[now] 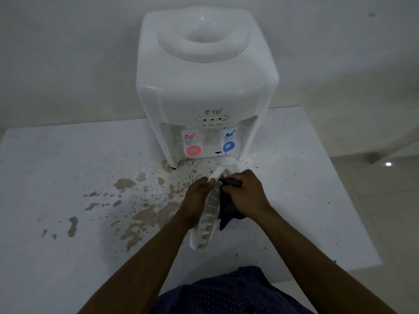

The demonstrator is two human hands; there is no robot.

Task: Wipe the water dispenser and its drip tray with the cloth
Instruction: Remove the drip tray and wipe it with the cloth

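Brown splashes [136, 214] stain the counter [56, 166] from its left half to the middle, in front of the water dispenser [204, 87] standing at the back edge. Over the counter's middle, the left hand [196, 196] grasps the white drip tray [209, 220], out of its slot and tipped on edge, probably to turn its ribbed face toward the dark cloth [227, 211]. The right hand [247, 193] clenches that cloth against the tray, likely to work into the grooves

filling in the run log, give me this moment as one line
step: wiping drip tray | left hand: holds it on edge, out of dispenser | right hand: grips dark cloth against it | table: brown stains
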